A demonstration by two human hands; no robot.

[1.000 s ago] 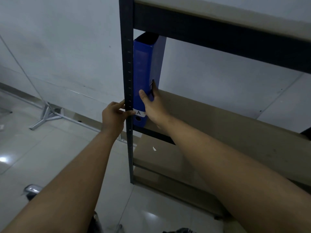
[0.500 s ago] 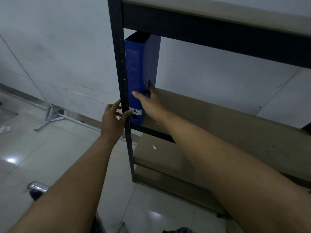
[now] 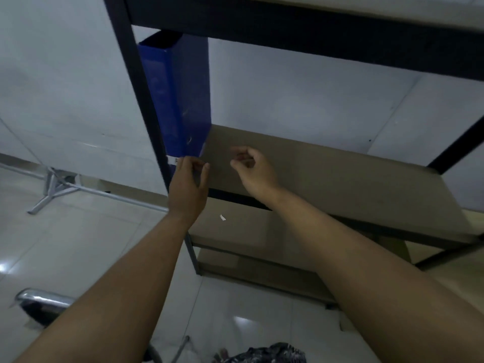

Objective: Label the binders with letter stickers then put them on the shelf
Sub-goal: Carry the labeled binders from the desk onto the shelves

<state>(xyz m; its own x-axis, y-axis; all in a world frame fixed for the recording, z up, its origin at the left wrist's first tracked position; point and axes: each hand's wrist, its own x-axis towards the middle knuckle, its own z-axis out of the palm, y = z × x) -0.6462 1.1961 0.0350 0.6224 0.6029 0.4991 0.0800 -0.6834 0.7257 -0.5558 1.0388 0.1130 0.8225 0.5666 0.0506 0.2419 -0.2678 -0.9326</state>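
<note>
Now the blue binder (image 3: 180,100) stands upright at the shelf's (image 3: 340,174) left end, against the post (image 3: 129,48). My left hand (image 3: 187,184) rests loose by its spine, my right hand (image 3: 255,171) hangs empty; I'd nudge it flush without tipping.

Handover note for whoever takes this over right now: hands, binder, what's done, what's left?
Left hand: empty, relaxed, at the foot of the blue binder, covering its lower spine; contact unclear.
Right hand: empty, loosely curled, over the shelf board, apart from the binder.
Binder stands upright at the shelf's left end, against the post.
Done: this binder shelved.
Left: check its label, hidden now; no other binders in view.
</note>
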